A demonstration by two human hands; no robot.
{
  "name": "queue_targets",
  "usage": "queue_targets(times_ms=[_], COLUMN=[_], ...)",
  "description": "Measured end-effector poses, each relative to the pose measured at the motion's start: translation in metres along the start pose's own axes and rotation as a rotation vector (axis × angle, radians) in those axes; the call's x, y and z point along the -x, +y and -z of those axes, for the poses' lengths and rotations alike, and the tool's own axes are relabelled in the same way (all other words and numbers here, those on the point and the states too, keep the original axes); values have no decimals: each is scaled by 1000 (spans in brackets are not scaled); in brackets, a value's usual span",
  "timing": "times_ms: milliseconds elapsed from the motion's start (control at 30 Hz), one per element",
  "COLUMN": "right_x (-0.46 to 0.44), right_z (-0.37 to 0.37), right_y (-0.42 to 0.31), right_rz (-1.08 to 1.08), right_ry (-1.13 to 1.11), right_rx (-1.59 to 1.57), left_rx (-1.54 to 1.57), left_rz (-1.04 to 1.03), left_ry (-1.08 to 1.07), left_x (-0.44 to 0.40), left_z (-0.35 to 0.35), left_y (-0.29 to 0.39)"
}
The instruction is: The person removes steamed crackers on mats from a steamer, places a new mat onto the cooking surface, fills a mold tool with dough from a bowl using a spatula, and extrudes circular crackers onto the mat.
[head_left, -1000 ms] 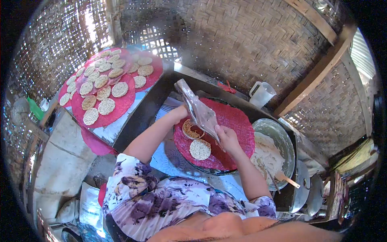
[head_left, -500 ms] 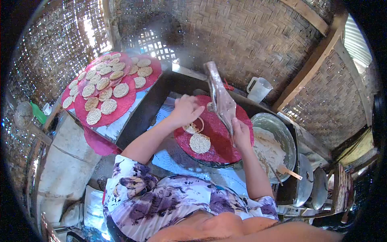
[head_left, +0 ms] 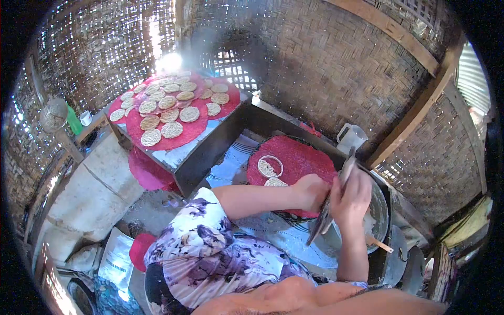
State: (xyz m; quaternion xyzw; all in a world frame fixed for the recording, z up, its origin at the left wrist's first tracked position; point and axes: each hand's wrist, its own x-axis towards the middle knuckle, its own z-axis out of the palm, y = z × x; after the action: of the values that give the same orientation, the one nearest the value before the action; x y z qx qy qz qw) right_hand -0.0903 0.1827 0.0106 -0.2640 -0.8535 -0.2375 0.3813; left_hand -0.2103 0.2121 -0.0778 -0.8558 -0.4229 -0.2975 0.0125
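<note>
Both my hands are at a long, worn, silver-brown tool (head_left: pixel 322 224), held slanted over the right edge of the red round sheet (head_left: pixel 304 152) and the bowl beside it. My right hand (head_left: pixel 353 202) is closed around it from the right. Against its left side is my left hand (head_left: pixel 312 192), fingers curled and partly hidden behind the tool. On the red sheet lies a pale ring (head_left: pixel 271 156) with a small noodle-like patch (head_left: pixel 267 169) inside. Just nearer me, a round noodle-like cake (head_left: pixel 275 182) is partly covered by my left forearm.
A large metal bowl (head_left: pixel 387 210) stands at the right, with a wooden-handled utensil (head_left: pixel 379 243) in it. A clear pitcher (head_left: pixel 352 137) sits behind. At back left, red sheets (head_left: pixel 191 128) bear several pale round cakes (head_left: pixel 171 129). A dark box wall (head_left: pixel 210 144) separates the areas.
My left hand has moved from above the ring rightward to the tool. My right hand has brought the tool right and down, near the bowl. The view has shifted left.
</note>
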Motion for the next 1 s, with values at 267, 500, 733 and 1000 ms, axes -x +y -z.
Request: queue_targets(times_ms=[267,500,733,1000], right_x=[29,76,130,136], right_z=[63,132,154,147], right_y=[-20,56,55,36], right_rz=[-13,-569,-811,-743], right_ry=[-514,-181,473,936], right_rx=[-440,-552,-962,-714], left_rx=[-75,229,1091,1215], left_rz=[-131,-110,72,91], left_ry=[-246,102,57,-63], left_x=[21,39,42,23], left_z=[40,48,-9,-19], left_y=[30,-4,-9,3])
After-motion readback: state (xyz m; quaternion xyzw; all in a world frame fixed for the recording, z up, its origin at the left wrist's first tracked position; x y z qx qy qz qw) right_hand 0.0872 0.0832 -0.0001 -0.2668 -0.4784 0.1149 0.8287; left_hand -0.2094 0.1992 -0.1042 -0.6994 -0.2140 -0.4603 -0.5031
